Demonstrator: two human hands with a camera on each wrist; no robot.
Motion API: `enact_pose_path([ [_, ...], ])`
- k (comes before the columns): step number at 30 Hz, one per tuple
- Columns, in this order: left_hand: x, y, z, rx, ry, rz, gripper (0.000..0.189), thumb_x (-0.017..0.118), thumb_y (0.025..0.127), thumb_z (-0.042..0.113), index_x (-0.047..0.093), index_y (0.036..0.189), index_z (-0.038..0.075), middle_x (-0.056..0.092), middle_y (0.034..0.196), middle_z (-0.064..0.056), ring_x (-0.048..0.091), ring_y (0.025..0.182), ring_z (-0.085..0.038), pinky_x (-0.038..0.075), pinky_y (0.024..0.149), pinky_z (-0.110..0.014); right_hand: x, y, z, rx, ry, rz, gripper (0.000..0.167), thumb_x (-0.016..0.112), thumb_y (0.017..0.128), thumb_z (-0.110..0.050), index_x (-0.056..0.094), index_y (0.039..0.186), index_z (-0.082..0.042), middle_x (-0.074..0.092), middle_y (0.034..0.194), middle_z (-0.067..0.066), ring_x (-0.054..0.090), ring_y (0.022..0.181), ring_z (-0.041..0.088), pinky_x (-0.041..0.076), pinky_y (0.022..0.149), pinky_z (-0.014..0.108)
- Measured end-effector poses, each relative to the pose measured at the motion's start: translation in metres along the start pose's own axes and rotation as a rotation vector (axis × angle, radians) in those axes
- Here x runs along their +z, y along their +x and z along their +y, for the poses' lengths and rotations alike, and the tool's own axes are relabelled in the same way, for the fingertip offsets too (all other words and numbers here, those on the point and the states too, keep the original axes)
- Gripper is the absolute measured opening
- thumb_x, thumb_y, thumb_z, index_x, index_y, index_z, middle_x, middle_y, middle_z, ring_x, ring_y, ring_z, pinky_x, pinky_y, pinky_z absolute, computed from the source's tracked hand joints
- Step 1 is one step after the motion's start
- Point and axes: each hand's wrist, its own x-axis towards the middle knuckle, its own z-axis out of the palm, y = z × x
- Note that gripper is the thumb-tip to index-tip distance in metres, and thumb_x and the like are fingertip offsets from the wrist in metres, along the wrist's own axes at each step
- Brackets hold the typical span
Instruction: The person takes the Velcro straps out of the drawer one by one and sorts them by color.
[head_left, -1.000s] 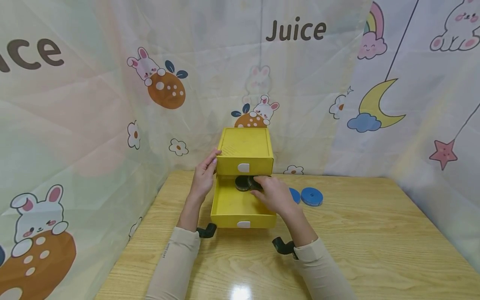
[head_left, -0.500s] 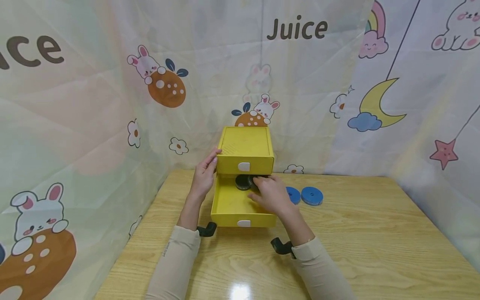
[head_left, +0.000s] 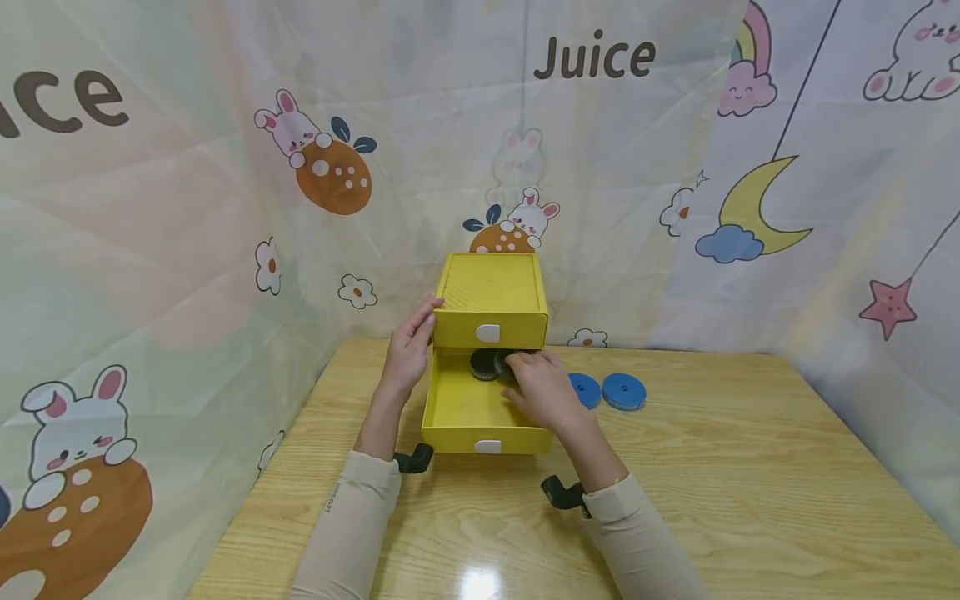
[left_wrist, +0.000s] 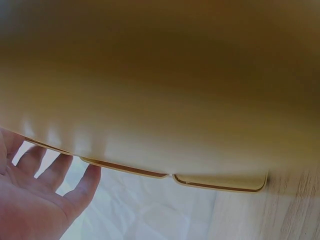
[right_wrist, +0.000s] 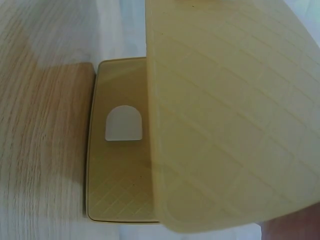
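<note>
A yellow drawer box [head_left: 491,329] stands on the table, its lower drawer [head_left: 480,408] pulled out. My left hand [head_left: 408,357] rests against the box's left side near the upper drawer; in the left wrist view its slightly bent fingers [left_wrist: 90,187] touch the wall. My right hand [head_left: 549,390] reaches into the lower drawer and pinches a dark round disc [head_left: 502,367], partly covered by the fingers. Left of it, at the drawer's back, lies another black disc [head_left: 483,364]. The right wrist view shows the drawer front with its white tab [right_wrist: 124,123], with no fingers plainly visible.
Two blue discs, one partly behind my right hand [head_left: 584,390] and one farther right [head_left: 624,392], lie on the wooden table [head_left: 750,467]. The upper drawer [head_left: 450,332] is closed. A printed cloth [head_left: 420,167] hangs behind and along the sides.
My right hand has shifted slightly in the drawer, with the pinched disc beside the other black one. More of the nearer blue disc shows. The left hand keeps its place.
</note>
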Motion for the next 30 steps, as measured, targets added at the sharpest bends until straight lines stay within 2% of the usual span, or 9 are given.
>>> enact_pose_path([
  [10,-0.0006,0.0005,-0.0006,-0.005,0.004,-0.007,0.038,0.045,0.113,0.027,0.061,0.147,0.02,0.037,0.166,0.013,0.03,0.156,-0.009,0.04,0.121,-0.049,-0.0001,-0.0014,0.0008,-0.02,0.028,0.029,0.043,0.083,0.091,-0.028,0.064,0.125,-0.01,0.073,0.127,0.01,0.068,0.117,0.033,0.039,0.117,0.052],
  [18,-0.0012,-0.0003,-0.0007,-0.007,0.014,-0.006,0.038,0.044,0.114,0.027,0.06,0.147,0.02,0.034,0.169,0.005,0.03,0.156,-0.01,0.041,0.121,-0.049,-0.0009,-0.001,0.0008,-0.024,0.024,0.004,0.051,0.08,0.094,-0.029,0.065,0.139,-0.011,0.068,0.139,0.009,0.062,0.129,0.03,0.039,0.117,0.05],
  [25,-0.0012,-0.0004,-0.0007,0.0,0.028,-0.006,0.037,0.044,0.113,0.028,0.061,0.146,0.023,0.037,0.166,0.013,0.03,0.156,-0.009,0.041,0.121,-0.049,-0.001,-0.0007,0.0001,-0.036,0.029,0.022,0.043,0.082,0.092,-0.03,0.069,0.13,-0.013,0.069,0.133,0.007,0.063,0.126,0.03,0.04,0.115,0.05],
  [30,-0.0008,-0.0001,-0.0015,0.008,0.025,-0.005,0.037,0.044,0.113,0.027,0.061,0.146,0.022,0.037,0.167,0.012,0.03,0.156,-0.009,0.041,0.121,-0.048,-0.0001,-0.0004,0.0002,-0.032,0.038,0.024,0.043,0.086,0.088,-0.029,0.068,0.124,-0.015,0.072,0.129,0.005,0.066,0.12,0.029,0.038,0.116,0.051],
])
